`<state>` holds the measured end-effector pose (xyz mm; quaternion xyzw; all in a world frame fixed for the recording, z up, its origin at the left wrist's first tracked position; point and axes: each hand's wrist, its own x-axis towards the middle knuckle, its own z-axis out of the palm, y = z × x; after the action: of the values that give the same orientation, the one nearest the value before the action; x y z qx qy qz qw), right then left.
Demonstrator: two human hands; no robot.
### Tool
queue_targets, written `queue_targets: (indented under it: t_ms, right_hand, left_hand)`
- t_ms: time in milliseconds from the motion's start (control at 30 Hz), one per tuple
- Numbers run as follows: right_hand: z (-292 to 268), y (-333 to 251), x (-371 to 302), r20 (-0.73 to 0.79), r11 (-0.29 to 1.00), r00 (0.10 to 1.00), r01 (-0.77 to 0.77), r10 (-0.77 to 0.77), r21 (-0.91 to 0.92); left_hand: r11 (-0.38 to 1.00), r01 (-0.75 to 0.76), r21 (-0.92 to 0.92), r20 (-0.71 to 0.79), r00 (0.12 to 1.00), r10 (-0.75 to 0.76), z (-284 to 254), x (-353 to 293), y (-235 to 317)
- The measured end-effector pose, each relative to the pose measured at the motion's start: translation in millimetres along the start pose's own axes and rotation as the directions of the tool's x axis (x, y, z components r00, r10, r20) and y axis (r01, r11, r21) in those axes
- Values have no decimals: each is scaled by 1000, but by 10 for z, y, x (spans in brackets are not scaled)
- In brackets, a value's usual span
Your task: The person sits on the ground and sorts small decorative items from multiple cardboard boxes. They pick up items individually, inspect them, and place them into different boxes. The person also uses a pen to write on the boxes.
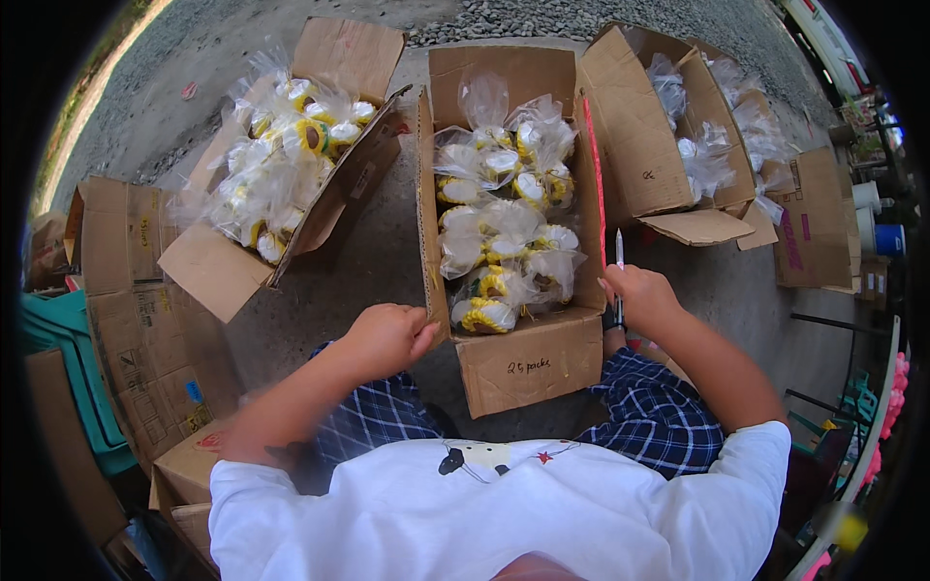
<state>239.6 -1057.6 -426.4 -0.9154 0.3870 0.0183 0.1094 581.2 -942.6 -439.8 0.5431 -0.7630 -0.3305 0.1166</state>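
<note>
Between my knees stands an open cardboard box (528,373), its front flap folded down and marked with handwriting. Inside are several clear plastic bags (504,232) of white and yellow items, some with a sunflower look. My left hand (392,339) is closed at the box's near left corner, fingers curled on the cardboard edge. On the opposite side, my right hand (639,298) grips a slim white pen (619,254), its pointed end up. That hand is right beside the box's right wall, which has a red strip along its edge.
At the left, another open box (334,208) overflows with similar bags. More open boxes (644,145) with bags stand at the right. A large upright carton (145,320) and teal plastic chairs (73,358) flank my left side. Gravel (542,19) borders the concrete floor.
</note>
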Motion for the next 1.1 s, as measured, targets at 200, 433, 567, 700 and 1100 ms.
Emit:
queue_targets:
  t_ms: [200, 433, 567, 700, 1100]
  right_hand:
    - [-45, -4, -272, 81, 984, 990, 128, -119, -124]
    - [3, -205, 58, 141, 877, 918, 395, -370, -274]
    - [89, -338, 241, 202, 802, 844, 535, -496, -266]
    - [-77, -46, 134, 119, 859, 886, 464, -449, -215]
    - [124, 63, -130, -214, 988, 973, -115, 91, -104]
  left_hand:
    - [938, -237, -254, 302, 902, 309, 690, -215, 487]
    - [852, -299, -430, 245, 869, 429, 1400, -78, 816]
    - [795, -398, -458, 249, 801, 544, 1465, -125, 709]
    - [873, -188, -450, 706, 525, 476, 538, 53, 656]
    - [627, 248, 739, -321, 947, 3, -729, 2332, -939]
